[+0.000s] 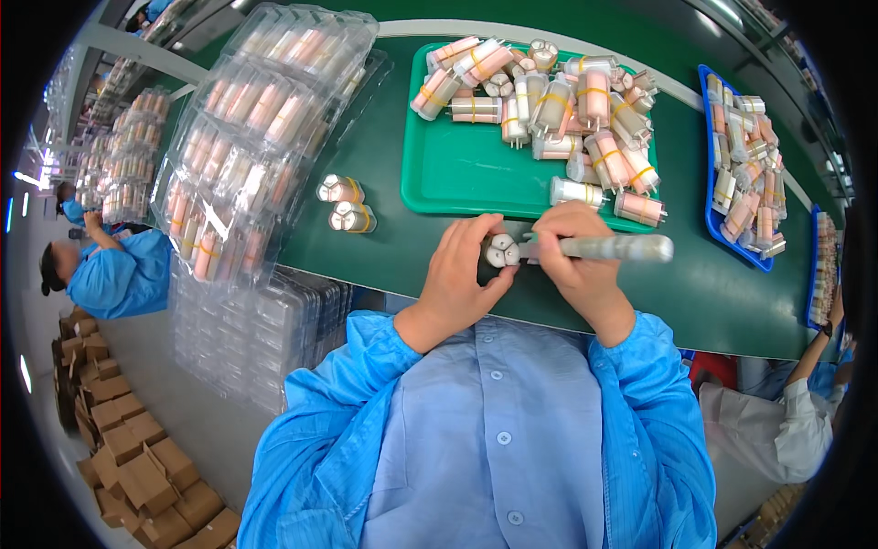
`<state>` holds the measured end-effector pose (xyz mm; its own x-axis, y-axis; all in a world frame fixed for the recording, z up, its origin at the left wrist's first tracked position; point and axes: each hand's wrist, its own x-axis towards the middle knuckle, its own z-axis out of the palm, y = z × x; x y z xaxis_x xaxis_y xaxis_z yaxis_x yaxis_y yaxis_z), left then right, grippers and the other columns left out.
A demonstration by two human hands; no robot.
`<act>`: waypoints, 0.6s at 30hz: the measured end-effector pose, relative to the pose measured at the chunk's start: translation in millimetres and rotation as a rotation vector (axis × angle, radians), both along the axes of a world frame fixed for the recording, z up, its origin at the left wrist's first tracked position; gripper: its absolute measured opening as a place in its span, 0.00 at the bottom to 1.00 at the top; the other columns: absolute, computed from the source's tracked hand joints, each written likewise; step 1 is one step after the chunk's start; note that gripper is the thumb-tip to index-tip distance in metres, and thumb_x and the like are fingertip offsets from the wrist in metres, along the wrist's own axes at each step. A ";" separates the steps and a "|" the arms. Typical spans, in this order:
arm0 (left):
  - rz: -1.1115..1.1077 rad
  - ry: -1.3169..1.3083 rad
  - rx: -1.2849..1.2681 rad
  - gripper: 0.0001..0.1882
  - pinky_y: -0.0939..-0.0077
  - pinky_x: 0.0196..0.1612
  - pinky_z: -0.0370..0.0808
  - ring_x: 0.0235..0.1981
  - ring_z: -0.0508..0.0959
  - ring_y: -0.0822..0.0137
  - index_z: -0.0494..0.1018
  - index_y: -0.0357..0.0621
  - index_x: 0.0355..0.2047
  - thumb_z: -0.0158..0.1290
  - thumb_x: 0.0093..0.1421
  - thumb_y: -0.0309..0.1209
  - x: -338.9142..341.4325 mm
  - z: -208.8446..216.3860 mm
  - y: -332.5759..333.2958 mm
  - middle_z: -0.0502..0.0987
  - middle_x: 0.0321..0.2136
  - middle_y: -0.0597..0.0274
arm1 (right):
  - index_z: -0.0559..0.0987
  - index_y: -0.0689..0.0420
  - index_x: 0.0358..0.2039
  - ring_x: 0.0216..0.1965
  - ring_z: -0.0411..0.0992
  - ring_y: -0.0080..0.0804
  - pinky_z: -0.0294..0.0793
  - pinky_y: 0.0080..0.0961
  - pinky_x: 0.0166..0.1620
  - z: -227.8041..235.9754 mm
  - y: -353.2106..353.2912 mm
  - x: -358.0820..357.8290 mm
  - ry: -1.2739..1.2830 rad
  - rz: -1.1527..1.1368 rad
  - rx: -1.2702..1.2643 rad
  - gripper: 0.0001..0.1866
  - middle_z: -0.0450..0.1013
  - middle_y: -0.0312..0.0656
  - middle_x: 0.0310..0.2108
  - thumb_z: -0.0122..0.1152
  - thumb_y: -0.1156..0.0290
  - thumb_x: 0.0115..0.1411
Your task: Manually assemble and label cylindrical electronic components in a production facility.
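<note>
Had L hand half curled, fingers & thumb bent in a C round a 3-cell bundle, round ends facing up. Held same just nearside of green tray, approx. front & centre; couldn't tell if resting on table or lifted.

Had R hand closed, fingers wrapped round a pale tubular tool, approx. level, thick blunt end out to R. Pointed narrow end L at bundle; couldn't tell contact vs. small gap.

Saw green tray just beyond hands, heaped w/ more bundles at far & R parts, yellow bands round many. Noted 2 loose bundles on table, L of L hand, side by side. Further L, noted clear plastic trays, tiered, loaded w/ pink & whitish bundles; lower down, a stack of more clear trays. To R, saw blue tray, also heaped.

Spotted co-worker in blue far L, cardboard boxes nearby; far R, another person's white sleeve.
</note>
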<state>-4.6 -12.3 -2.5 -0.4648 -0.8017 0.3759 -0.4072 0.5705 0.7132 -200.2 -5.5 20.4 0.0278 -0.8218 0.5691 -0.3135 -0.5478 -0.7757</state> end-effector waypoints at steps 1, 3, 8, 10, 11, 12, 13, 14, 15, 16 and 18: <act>-0.042 0.035 0.008 0.43 0.64 0.51 0.75 0.48 0.79 0.53 0.58 0.39 0.64 0.66 0.49 0.19 0.3 0.1 -1.4 0.78 0.48 0.51 | 0.78 0.61 0.29 0.29 0.75 0.37 0.74 0.30 0.31 3.6 0.1 -1.7 -0.023 -0.009 0.016 0.05 0.76 0.44 0.28 0.67 0.80 0.57; -0.126 0.101 0.023 0.43 0.63 0.52 0.75 0.49 0.79 0.53 0.58 0.39 0.64 0.64 0.49 0.18 1.3 2.0 -4.2 0.78 0.49 0.50 | 0.78 0.61 0.30 0.29 0.75 0.37 0.74 0.31 0.31 6.1 -1.1 -1.9 -0.028 -0.011 0.003 0.05 0.76 0.44 0.29 0.67 0.81 0.57; -0.138 0.140 0.145 0.40 0.60 0.55 0.72 0.53 0.75 0.51 0.60 0.39 0.63 0.60 0.48 0.17 1.6 3.3 -3.4 0.79 0.49 0.54 | 0.78 0.60 0.31 0.28 0.75 0.37 0.73 0.31 0.29 2.7 -1.6 -0.2 0.051 0.019 0.022 0.06 0.75 0.44 0.28 0.68 0.80 0.57; -0.148 0.147 0.162 0.40 0.60 0.56 0.72 0.53 0.75 0.50 0.60 0.39 0.63 0.60 0.48 0.17 1.7 3.2 -4.1 0.79 0.49 0.53 | 0.78 0.60 0.31 0.28 0.75 0.37 0.73 0.31 0.29 2.2 -1.4 0.3 0.056 0.012 0.041 0.06 0.75 0.44 0.28 0.68 0.79 0.57; -0.150 0.151 0.166 0.40 0.59 0.56 0.72 0.53 0.75 0.50 0.60 0.39 0.63 0.60 0.48 0.17 1.5 4.4 -4.7 0.79 0.49 0.53 | 0.78 0.60 0.31 0.28 0.75 0.37 0.73 0.31 0.29 3.3 -1.4 0.7 0.063 0.008 0.049 0.06 0.75 0.44 0.28 0.68 0.79 0.57; -0.152 0.155 0.170 0.40 0.59 0.56 0.72 0.52 0.75 0.50 0.60 0.39 0.63 0.60 0.48 0.17 1.4 5.1 -5.1 0.79 0.49 0.53 | 0.77 0.60 0.31 0.28 0.75 0.37 0.73 0.32 0.29 3.8 -1.3 1.0 0.071 0.003 0.057 0.06 0.75 0.44 0.28 0.68 0.78 0.58; -0.153 0.134 0.162 0.40 0.61 0.55 0.74 0.52 0.77 0.51 0.60 0.38 0.63 0.60 0.49 0.17 2.4 4.7 -5.2 0.79 0.49 0.51 | 0.77 0.60 0.30 0.28 0.74 0.37 0.73 0.32 0.29 2.8 -1.7 1.3 0.072 0.021 0.070 0.06 0.75 0.44 0.28 0.68 0.78 0.58; -0.157 0.114 0.151 0.40 0.62 0.55 0.75 0.52 0.78 0.52 0.60 0.37 0.63 0.61 0.49 0.17 3.5 4.6 -6.1 0.79 0.50 0.50 | 0.77 0.60 0.30 0.28 0.74 0.37 0.73 0.32 0.29 1.5 -2.9 0.9 0.075 0.035 0.080 0.06 0.75 0.44 0.28 0.68 0.78 0.58; -0.161 0.095 0.140 0.40 0.64 0.54 0.76 0.51 0.79 0.53 0.60 0.36 0.64 0.62 0.49 0.18 4.3 4.9 -6.9 0.78 0.50 0.48 | 0.77 0.60 0.30 0.27 0.74 0.36 0.73 0.32 0.30 0.7 -3.3 0.5 0.078 0.050 0.090 0.06 0.75 0.44 0.28 0.68 0.78 0.58; -0.171 0.093 0.140 0.39 0.64 0.54 0.76 0.51 0.79 0.53 0.61 0.36 0.63 0.62 0.50 0.18 4.2 6.6 -7.4 0.78 0.50 0.49 | 0.77 0.60 0.30 0.28 0.74 0.36 0.73 0.31 0.30 0.6 -2.8 0.5 0.069 0.049 0.097 0.06 0.75 0.44 0.28 0.68 0.78 0.58; -0.187 0.089 0.138 0.38 0.65 0.54 0.76 0.52 0.78 0.53 0.62 0.36 0.62 0.64 0.51 0.19 5.0 10.8 -8.6 0.77 0.51 0.49 | 0.77 0.61 0.31 0.29 0.74 0.37 0.73 0.31 0.31 1.0 -2.9 1.8 0.050 0.053 0.111 0.06 0.75 0.45 0.29 0.68 0.78 0.58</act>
<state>0.4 -20.9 8.4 -0.5797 -0.7515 0.3148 -0.2364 0.5249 0.8177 -198.4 -8.4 21.4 0.0986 -0.8761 0.4720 -0.3261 -0.4766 -0.8164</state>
